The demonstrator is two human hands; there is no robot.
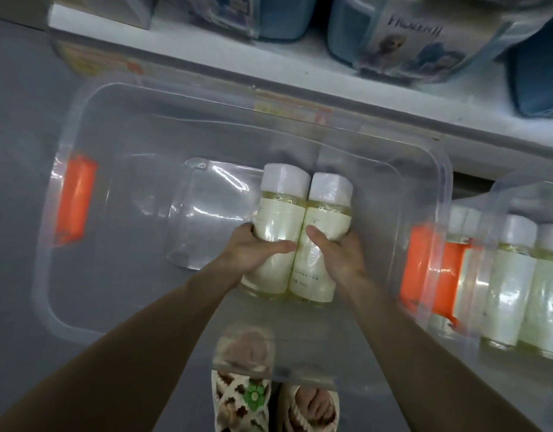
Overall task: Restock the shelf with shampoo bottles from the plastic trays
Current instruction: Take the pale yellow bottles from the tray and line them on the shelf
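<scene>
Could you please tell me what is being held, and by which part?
Two pale yellow, white-capped plastic shampoo bottles, each by its labelled middle: left grip on the left bottle, right grip on the right bottle.

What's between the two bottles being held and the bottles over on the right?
In the head view, past the held bottles: the big tray's clear right wall, orange handles, then the neighbouring tray's wall, before the bottles on the right.

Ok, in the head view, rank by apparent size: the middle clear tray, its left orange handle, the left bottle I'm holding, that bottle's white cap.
1. clear tray
2. left bottle
3. orange handle, close behind; their nearness to the camera may differ, so this is unsure
4. white cap
</scene>
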